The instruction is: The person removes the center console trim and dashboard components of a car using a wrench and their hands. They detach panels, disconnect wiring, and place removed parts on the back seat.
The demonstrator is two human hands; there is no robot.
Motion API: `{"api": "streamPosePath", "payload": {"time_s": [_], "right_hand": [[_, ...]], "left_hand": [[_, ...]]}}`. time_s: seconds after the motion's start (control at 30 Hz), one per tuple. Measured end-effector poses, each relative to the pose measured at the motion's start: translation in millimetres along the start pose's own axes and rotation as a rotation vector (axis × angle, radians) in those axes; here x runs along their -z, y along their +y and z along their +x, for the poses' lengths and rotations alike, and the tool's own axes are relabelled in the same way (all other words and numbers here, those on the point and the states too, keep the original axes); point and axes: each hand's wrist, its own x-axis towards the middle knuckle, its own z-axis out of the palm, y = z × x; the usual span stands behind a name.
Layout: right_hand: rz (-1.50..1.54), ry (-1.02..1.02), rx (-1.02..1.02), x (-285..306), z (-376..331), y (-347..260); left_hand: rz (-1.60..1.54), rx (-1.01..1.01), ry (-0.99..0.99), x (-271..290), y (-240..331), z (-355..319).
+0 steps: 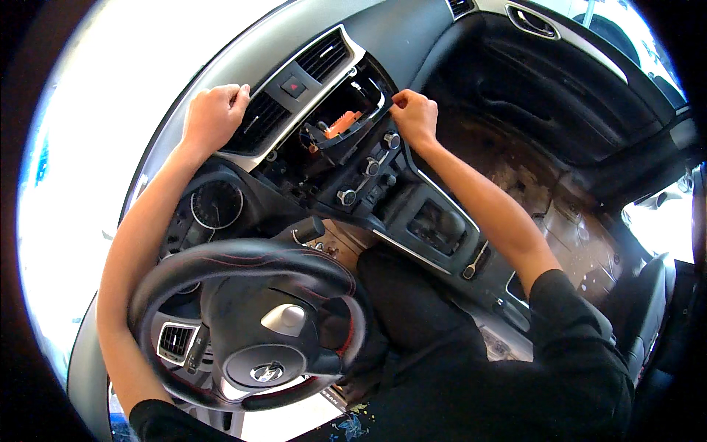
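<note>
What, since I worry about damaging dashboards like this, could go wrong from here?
The right hand is at the edge of the open dash cavity, so it might get scraped there. The orange part sits exposed inside that cavity and could be knocked or snagged if a hand slipped in. The left hand, curled beside the air vent, might mark or bend it if it pressed hard.

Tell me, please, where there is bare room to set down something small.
The dashboard top between the central vents and door looks bare, though curved. The dash opening between the left hand and right hand is crowded by an orange part.
</note>
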Motion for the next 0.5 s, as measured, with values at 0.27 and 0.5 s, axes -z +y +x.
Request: {"api": "streamPosePath", "payload": {"time_s": [0.27,0.5], "right_hand": [[0.232,0.052,-0.227,-2.9,-5.1,-7.3],[0.100,0.036,-0.350,-1.5,-2.8,-10.0]], "left_hand": [[0.030,0.006,0.002,2.7,0.2,-1.6],[0.010,-0.079,0.055,-11.5,-14.3,0.7]]}}
